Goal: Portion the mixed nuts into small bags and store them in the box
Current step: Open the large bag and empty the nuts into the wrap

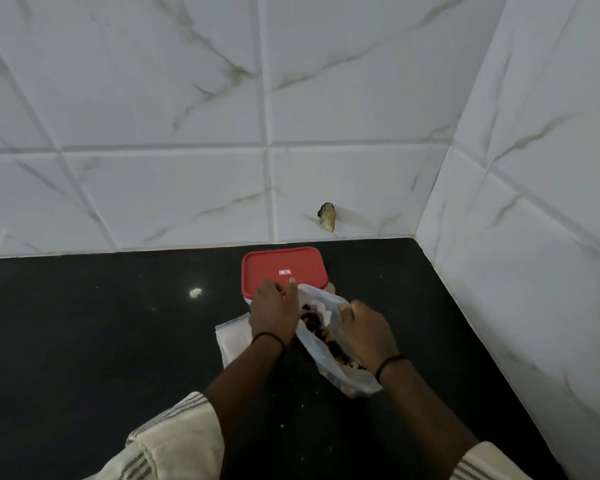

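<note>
A clear plastic bag of mixed nuts [326, 355] lies on the black counter [101, 341], its mouth held wide. My left hand [274, 311] pinches the left edge of the mouth. My right hand [368, 330] grips the right edge. Dark and pale nuts show inside the bag. Behind the hands stands a box with a red lid [283, 268], shut. Small empty clear bags [231, 337] lie flat under my left wrist, partly hidden.
White marble-look tiled walls [187, 133] close the counter at the back and on the right, forming a corner. A chipped hole [327, 216] marks the back wall. A bright light reflection [195, 292] sits on the counter left of the box.
</note>
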A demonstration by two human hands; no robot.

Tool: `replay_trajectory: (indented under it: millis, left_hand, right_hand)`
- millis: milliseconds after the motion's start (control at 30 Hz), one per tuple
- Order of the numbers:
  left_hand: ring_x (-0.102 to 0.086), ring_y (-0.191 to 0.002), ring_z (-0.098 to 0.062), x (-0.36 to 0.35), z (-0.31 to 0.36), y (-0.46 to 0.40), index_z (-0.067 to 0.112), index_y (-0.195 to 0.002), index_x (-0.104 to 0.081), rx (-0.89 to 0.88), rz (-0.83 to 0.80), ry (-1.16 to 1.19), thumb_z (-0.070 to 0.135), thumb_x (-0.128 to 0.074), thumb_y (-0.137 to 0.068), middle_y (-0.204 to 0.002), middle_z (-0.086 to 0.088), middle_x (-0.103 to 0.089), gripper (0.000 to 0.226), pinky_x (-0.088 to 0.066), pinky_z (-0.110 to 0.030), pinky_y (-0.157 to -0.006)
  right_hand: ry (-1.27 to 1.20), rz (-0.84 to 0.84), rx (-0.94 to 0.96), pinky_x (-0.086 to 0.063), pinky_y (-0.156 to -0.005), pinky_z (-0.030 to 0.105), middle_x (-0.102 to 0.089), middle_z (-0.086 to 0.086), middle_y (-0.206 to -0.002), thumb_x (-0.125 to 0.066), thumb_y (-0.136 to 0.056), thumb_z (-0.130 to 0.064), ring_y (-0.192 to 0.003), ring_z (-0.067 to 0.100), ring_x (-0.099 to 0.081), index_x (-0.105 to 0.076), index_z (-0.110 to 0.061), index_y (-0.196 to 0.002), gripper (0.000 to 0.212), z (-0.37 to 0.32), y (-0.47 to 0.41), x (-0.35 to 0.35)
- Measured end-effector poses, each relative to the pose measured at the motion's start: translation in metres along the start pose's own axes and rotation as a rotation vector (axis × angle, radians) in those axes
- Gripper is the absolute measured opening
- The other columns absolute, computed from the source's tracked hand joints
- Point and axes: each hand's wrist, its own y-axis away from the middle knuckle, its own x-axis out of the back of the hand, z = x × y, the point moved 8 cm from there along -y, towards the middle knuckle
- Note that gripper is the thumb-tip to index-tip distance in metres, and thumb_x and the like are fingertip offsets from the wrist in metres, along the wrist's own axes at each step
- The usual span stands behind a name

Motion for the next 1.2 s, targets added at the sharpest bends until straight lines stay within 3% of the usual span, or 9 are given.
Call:
replay_trajectory:
  millis: [100,233,333,433,533,633,767,933,1200]
  left_hand:
    - [-0.065,-0.077,-0.019,-0.014,-0.019,0.013,0.014,-0.098,-0.058,0.117,-0.089,0.063,0.068,-0.041,-0.083,-0.088,-0.005,-0.066,0.059,-0.056,-0.037,-0.07]
    - [-0.059,-0.094,-0.019,-0.058,-0.021,0.046,0.02,-0.113,-0.051,0.402,-0.453,0.301,0.036,-0.047,-0.1,-0.103,-0.002,-0.061,0.021,-0.052,-0.039,-0.081]
    - [-0.059,-0.099,-0.026,-0.071,-0.02,0.06,0.008,-0.123,-0.056,0.63,-0.466,0.458,0.03,-0.044,-0.101,-0.102,-0.013,-0.062,0.033,-0.049,-0.046,-0.095]
    - [-0.058,-0.087,-0.024,-0.084,-0.006,0.059,-0.004,-0.132,-0.049,0.538,-0.471,0.484,0.024,-0.037,-0.104,-0.106,-0.016,-0.056,0.042,-0.051,-0.042,-0.087]
    - [-0.056,-0.112,-0.031,-0.089,-0.007,0.068,0.003,-0.132,-0.047,0.619,-0.383,0.554,0.023,-0.04,-0.103,-0.124,-0.019,-0.056,0.036,-0.044,-0.046,-0.102]
    - [-0.059,-0.104,-0.029,-0.092,-0.014,0.071,0.01,-0.112,-0.055,0.67,-0.3,0.725,0.039,-0.043,-0.101,-0.104,-0.014,-0.063,0.033,-0.045,-0.051,-0.102]
    - [-0.065,-0.102,-0.031,-0.072,-0.03,0.052,0.01,-0.111,-0.066,0.618,-0.4,0.729,0.049,-0.046,-0.098,-0.108,-0.016,-0.07,0.046,-0.05,-0.049,-0.096]
    - [-0.066,-0.09,-0.03,-0.056,-0.035,0.021,0.006,-0.108,-0.065,0.647,-0.435,0.746,0.039,-0.043,-0.102,-0.1,-0.018,-0.07,0.04,-0.054,-0.038,-0.079]
    - [-0.062,-0.083,-0.021,-0.057,-0.034,0.008,0.006,-0.114,-0.062,0.526,-0.441,0.539,0.037,-0.042,-0.103,-0.093,-0.009,-0.066,0.039,-0.048,-0.03,-0.066]
  right_hand:
    - [-0.085,0.045,-0.056,-0.044,-0.058,0.027,-0.058,0.001,-0.081,-0.037,-0.105,-0.039,-0.067,0.012,-0.054,-0.053,-0.016,-0.099,0.028,0.008,0.001,0.007]
    - [-0.097,0.079,-0.018,-0.038,-0.054,0.027,-0.059,0.002,-0.081,-0.038,-0.104,-0.038,-0.068,0.014,-0.055,-0.049,-0.017,-0.092,0.027,0.007,0.007,0.005]
    - [-0.113,0.073,0.035,-0.039,-0.057,0.025,-0.055,-0.002,-0.074,-0.039,-0.105,-0.035,-0.064,0.01,-0.05,-0.049,-0.02,-0.079,0.032,0.0,0.011,-0.005]
    - [-0.23,0.077,-0.054,-0.046,-0.065,0.029,-0.057,-0.001,-0.073,-0.041,-0.104,-0.035,-0.066,0.011,-0.053,-0.054,-0.019,-0.076,0.035,0.01,0.015,-0.009]
    - [-0.44,0.081,-0.356,-0.055,-0.083,0.04,-0.061,0.003,-0.08,-0.047,-0.102,-0.035,-0.077,0.017,-0.061,-0.064,-0.015,-0.089,0.029,0.018,0.014,-0.028]
    - [-0.706,-0.015,-0.585,-0.048,-0.1,0.046,-0.062,0.018,-0.106,-0.055,-0.099,-0.033,-0.096,0.028,-0.059,-0.06,0.0,-0.118,0.038,0.01,0.026,-0.049]
    - [-0.964,-0.174,-0.581,-0.046,-0.052,0.028,-0.054,0.008,-0.06,-0.051,-0.097,-0.021,-0.051,0.019,-0.054,-0.063,-0.008,-0.066,0.036,0.047,0.018,-0.021]
    - [-1.167,-0.07,-0.698,-0.048,-0.078,0.04,-0.065,0.015,-0.073,-0.052,-0.088,-0.025,-0.07,0.03,-0.061,-0.072,-0.004,-0.077,0.031,0.088,0.018,-0.009]
    - [-0.92,-0.089,-0.672,-0.049,-0.068,0.037,-0.061,0.015,-0.072,-0.049,-0.091,-0.02,-0.067,0.029,-0.06,-0.062,-0.006,-0.072,0.027,0.088,0.018,-0.004]
